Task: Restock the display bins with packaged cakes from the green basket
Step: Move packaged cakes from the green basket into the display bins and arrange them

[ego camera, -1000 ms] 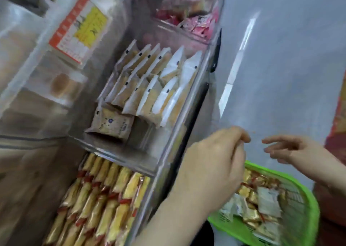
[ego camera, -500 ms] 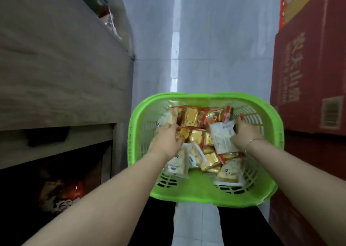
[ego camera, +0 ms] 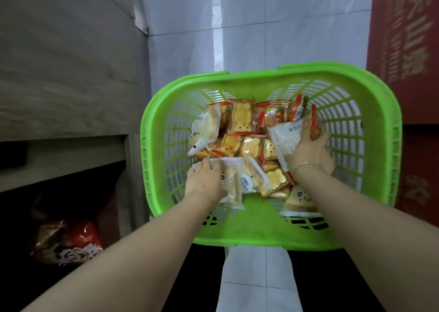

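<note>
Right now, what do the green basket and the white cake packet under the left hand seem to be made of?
Green basket: apparently moulded plastic, evenly bright green with slotted lattice walls and a smooth, faintly shiny rim. White cake packet: probably thin plastic film, part clear, with creases and glossy glints.

Basket (ego camera: 268,228) on the floor (ego camera: 273,38), centre, between the legs. Packaged cakes (ego camera: 249,143) piled inside it, mostly toward the far half. Left hand (ego camera: 204,181) in the basket's near-left part on a packet (ego camera: 234,183); right hand (ego camera: 308,150) at right on another packet (ego camera: 286,138). Cabinet (ego camera: 66,62) to the left, bags (ego camera: 66,242) in its lower opening. Cartons (ego camera: 408,50) stacked to the right.
</note>
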`<move>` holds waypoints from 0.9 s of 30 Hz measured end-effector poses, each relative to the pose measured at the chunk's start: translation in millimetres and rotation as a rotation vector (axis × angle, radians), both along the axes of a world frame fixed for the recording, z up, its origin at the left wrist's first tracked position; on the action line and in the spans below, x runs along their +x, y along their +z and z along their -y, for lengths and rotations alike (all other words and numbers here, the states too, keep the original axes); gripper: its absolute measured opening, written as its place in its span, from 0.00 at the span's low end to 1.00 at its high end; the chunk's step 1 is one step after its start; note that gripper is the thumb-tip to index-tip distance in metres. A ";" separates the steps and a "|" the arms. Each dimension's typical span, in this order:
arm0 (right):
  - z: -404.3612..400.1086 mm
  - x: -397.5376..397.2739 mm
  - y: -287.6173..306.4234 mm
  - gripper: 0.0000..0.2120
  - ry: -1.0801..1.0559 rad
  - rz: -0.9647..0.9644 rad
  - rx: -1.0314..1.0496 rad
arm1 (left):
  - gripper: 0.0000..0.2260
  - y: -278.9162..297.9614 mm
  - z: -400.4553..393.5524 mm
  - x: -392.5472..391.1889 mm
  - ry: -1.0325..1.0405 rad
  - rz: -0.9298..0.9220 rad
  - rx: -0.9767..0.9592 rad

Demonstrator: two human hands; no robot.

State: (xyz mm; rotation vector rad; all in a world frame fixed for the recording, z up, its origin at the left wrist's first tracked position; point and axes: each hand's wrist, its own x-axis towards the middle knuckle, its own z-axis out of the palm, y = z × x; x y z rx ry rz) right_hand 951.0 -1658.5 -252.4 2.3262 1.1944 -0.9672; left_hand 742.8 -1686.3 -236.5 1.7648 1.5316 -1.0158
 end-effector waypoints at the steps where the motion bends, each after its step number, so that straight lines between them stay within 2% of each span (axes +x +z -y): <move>1: 2.4 1.1 -1.1 0.42 0.016 -0.003 -0.008 | 0.31 0.4 0.2 -2.8 -0.043 0.002 0.023; 4: 4.3 4.6 -4.2 0.42 0.050 -0.069 -0.005 | 0.26 -2.7 -0.8 -6.2 -0.200 0.081 0.049; 6: 4.7 5.5 -4.0 0.41 0.035 -0.105 0.011 | 0.29 -4.4 -1.5 -4.3 -0.240 0.139 0.003; 9: 3.8 3.5 -2.1 0.43 -0.103 -0.110 0.010 | 0.34 -5.9 -5.4 -0.6 -0.006 0.163 0.017; 11: 3.6 1.6 0.5 0.47 -0.268 -0.138 -0.027 | 0.35 -4.7 -9.6 3.7 0.034 0.136 0.048; 15: -3.7 2.1 14.1 0.54 -0.522 -0.287 -0.085 | 0.17 7.5 -26.9 9.2 -0.056 0.173 0.085; 17: -6.2 5.6 27.1 0.56 -0.580 -0.372 -0.109 | 0.15 20.2 -40.4 8.3 0.004 0.217 0.147; 19: -2.7 5.5 41.1 0.53 -0.446 -0.380 -0.108 | 0.16 32.7 -55.8 2.8 0.086 0.251 0.230; 22: 10.0 -10.2 57.4 0.32 0.030 -0.280 -0.067 | 0.20 45.6 -72.5 -9.3 0.075 0.242 0.268; 23: 15.0 -18.9 58.4 0.27 0.117 -0.302 -0.051 | 0.20 46.3 -74.4 -12.6 0.049 0.222 0.250; 25: 24.8 -37.6 52.8 0.27 0.230 -0.386 -0.076 | 0.19 41.1 -73.9 -17.6 0.031 0.185 0.167; 27: 30.2 -55.1 39.7 0.33 0.384 -0.415 -0.171 | 0.19 29.8 -70.0 -21.1 0.056 0.172 0.073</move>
